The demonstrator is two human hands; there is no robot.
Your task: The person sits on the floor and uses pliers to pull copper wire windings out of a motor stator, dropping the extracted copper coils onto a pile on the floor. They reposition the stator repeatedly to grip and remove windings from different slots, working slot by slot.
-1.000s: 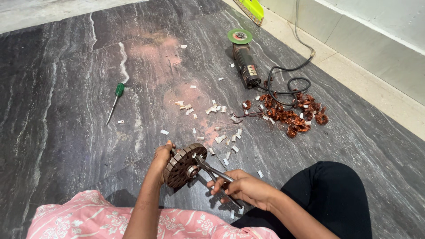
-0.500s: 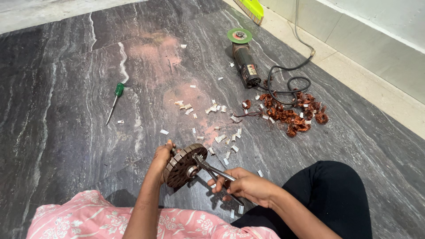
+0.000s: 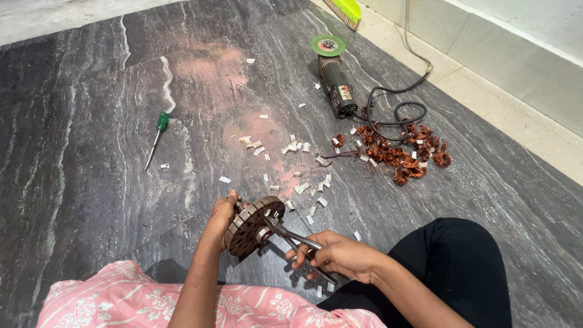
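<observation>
My left hand (image 3: pixel 220 217) grips the rim of a round, slotted metal motor core (image 3: pixel 252 225), holding it on edge just above the dark stone floor (image 3: pixel 91 121). My right hand (image 3: pixel 337 255) is closed around the handles of metal pliers (image 3: pixel 291 237). The pliers' jaws reach the centre of the core. My black-trousered knee (image 3: pixel 449 261) is at the right, and pink patterned cloth (image 3: pixel 121 297) covers my lap at the lower left.
An angle grinder (image 3: pixel 336 82) with a green disc lies at the far right, its black cord (image 3: pixel 395 109) coiled beside it. A heap of copper wire (image 3: pixel 404 155) sits nearby. Small white scraps (image 3: pixel 291 149) litter the floor. A green-handled screwdriver (image 3: pixel 156 136) lies at the left.
</observation>
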